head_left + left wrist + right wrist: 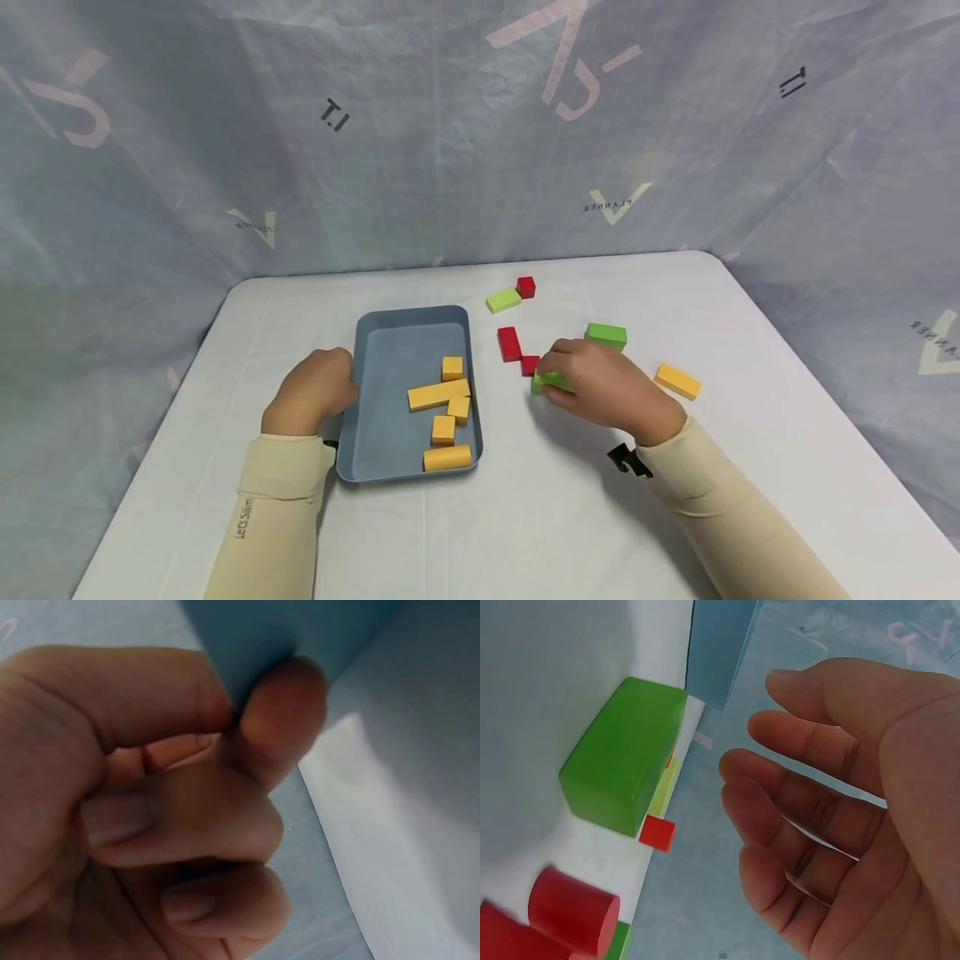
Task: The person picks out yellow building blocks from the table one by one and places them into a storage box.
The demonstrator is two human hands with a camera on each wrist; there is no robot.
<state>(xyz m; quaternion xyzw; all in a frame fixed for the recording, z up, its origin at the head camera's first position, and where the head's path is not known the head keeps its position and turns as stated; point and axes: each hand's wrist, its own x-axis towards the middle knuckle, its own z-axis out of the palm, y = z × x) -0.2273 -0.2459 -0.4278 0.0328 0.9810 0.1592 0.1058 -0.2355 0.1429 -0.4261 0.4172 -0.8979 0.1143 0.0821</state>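
My left hand grips the left wall of a grey-blue tray; in the left wrist view its thumb and index finger pinch the tray's edge, with the other fingers curled. Several yellow-orange blocks lie along the tray's right side. Over a green block, right of the tray, is my right hand. The right wrist view shows a gap between the green block and the loosely bent fingers, which hold nothing. A small red block sits just beyond that green block.
Behind the right hand lies another green block, with a yellow block to its right. Farther back are a red block, a light green block and a red cube. A grey printed cloth hangs behind the white table.
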